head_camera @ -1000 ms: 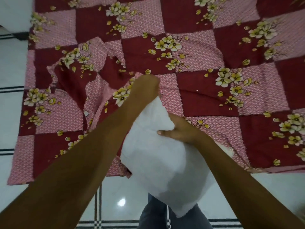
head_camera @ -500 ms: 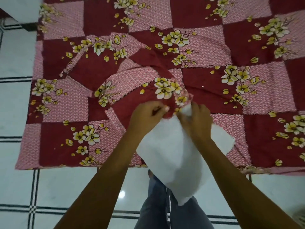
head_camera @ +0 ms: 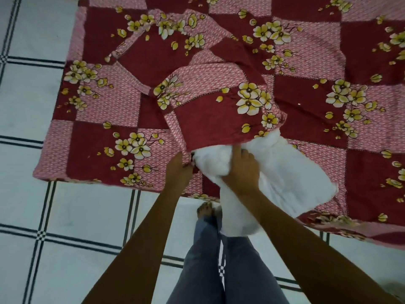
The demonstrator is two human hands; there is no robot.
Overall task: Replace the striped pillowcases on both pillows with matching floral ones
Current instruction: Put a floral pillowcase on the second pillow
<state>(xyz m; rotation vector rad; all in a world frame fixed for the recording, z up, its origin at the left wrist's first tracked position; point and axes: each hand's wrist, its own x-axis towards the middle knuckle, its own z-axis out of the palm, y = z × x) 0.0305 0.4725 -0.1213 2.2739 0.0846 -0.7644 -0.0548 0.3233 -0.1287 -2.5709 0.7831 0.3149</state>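
Observation:
A bare white pillow lies at the bed's near edge, its far end pushed inside a floral pillowcase of dark red and pink squares with yellow flowers. My left hand pinches the pillowcase's open hem at its left corner. My right hand grips the white pillow just below the hem, fingers dug into the stuffing. The pillow's near end hangs over the bed edge against my legs. No striped pillowcase is in view.
A bedsheet with the same floral check pattern covers the bed, so the pillowcase blends into it. White floor tiles with dark lines lie left and below. My legs in grey trousers and a bare foot stand at the bed edge.
The floral pillowcase has come further down over the pillow's far end. My left hand moved out to the hem's left corner. My right hand shifted lower onto the white pillow.

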